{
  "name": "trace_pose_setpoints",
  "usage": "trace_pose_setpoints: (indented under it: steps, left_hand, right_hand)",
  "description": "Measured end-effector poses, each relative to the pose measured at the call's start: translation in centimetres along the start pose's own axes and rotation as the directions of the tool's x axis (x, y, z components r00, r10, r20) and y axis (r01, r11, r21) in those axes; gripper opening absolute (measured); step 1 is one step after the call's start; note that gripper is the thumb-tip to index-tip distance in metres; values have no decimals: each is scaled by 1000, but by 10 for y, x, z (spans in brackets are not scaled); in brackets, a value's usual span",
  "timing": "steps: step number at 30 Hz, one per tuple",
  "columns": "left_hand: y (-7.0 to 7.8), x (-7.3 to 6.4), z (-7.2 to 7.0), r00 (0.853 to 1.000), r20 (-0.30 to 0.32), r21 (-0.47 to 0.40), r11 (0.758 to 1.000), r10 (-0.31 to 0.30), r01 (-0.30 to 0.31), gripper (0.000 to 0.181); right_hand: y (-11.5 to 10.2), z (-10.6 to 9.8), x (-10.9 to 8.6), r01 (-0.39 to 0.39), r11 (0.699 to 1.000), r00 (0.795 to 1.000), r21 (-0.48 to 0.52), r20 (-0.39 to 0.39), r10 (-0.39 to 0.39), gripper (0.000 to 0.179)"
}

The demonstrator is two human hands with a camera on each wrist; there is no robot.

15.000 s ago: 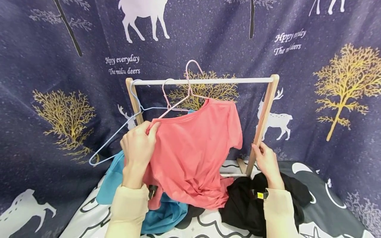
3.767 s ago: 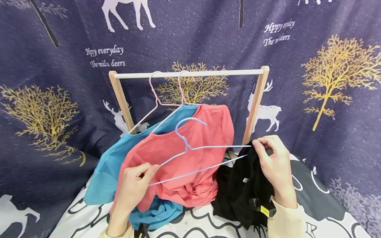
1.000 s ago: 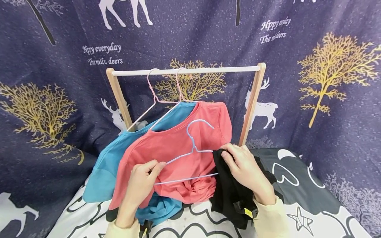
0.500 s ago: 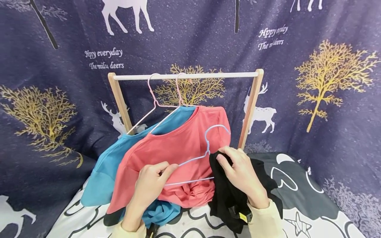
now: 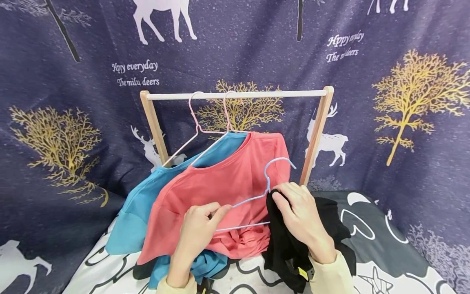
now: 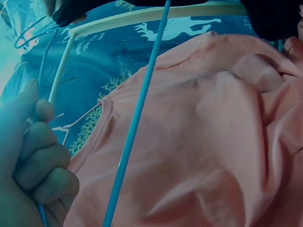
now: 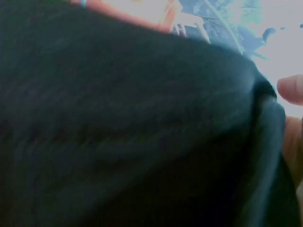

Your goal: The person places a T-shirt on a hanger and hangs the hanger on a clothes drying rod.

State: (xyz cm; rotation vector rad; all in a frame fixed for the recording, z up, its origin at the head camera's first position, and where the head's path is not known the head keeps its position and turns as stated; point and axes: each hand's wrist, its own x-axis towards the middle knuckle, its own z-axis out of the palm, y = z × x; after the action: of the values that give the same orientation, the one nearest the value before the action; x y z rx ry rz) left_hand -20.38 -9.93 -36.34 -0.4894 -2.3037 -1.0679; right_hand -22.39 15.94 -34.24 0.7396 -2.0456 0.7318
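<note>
My left hand (image 5: 200, 228) grips one arm of a light blue hanger (image 5: 267, 179), fingers curled round it in the left wrist view. The hanger's hook points up and right, free of the rack. With my right hand (image 5: 302, 216) I pinch a black garment (image 5: 284, 249) at the hanger's other arm, which disappears into the cloth. Black cloth (image 7: 142, 104) fills most of the right wrist view. Just behind the blue hanger hangs a coral shirt (image 5: 220, 185) on a pink hanger (image 5: 227, 112). A blue shirt (image 5: 134, 228) hangs behind it on another pink hanger (image 5: 194, 116).
A small wooden rack with a white crossbar (image 5: 279, 94) stands at the back, its right post (image 5: 317, 134) beyond my right hand. Patterned bedding (image 5: 242, 275) lies underneath. A dark deer-print curtain (image 5: 235, 49) covers the background.
Fifteen seconds ago my left hand held the coral shirt and my right the rack post; that shirt now hangs from the bar. Since then, the black garment has slid along the blue hanger to its neck.
</note>
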Motion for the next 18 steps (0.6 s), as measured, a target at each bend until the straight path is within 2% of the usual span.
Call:
trace_pose_setpoints:
  steps: [3,7,9,11,12,13,14,16,17,18]
  left_hand:
    - [3,1,7,997,-32,43,996,76,-75,51]
    - [9,0,12,989,-13,87,985,148,-146,51]
    - [13,-1,12,986,-5,97,982,165,-164,40]
    - [18,-1,10,975,-24,117,969,222,-218,27]
    - [22,-2,9,960,-42,129,954,278,-271,20]
    - [26,-2,9,936,-61,142,931,348,-337,16]
    - [30,-2,8,903,-77,155,900,423,-408,14]
    - [40,-4,6,815,-81,170,814,574,-556,14]
    - [45,-5,6,779,-60,163,776,624,-609,15]
    - [50,-7,7,752,-27,141,747,659,-649,15]
  right_hand:
    - [-3,0,1,-18,999,1000,-45,-13,17,17]
    - [-5,2,2,-75,991,996,-107,-62,68,37]
    - [-4,1,3,-113,987,991,-115,-90,103,44]
    - [-2,0,2,-150,983,984,-110,-110,138,45]
    - [-1,-1,2,-166,981,981,-105,-117,154,46]
    - [1,-2,2,-177,979,978,-101,-127,164,46]
    - [3,-3,2,-185,978,976,-99,-138,170,45]
    - [6,-6,3,-198,976,970,-89,-159,182,44]
    - [8,-7,3,-205,975,967,-85,-170,189,44]
    - [9,-9,3,-210,974,964,-79,-180,193,43]
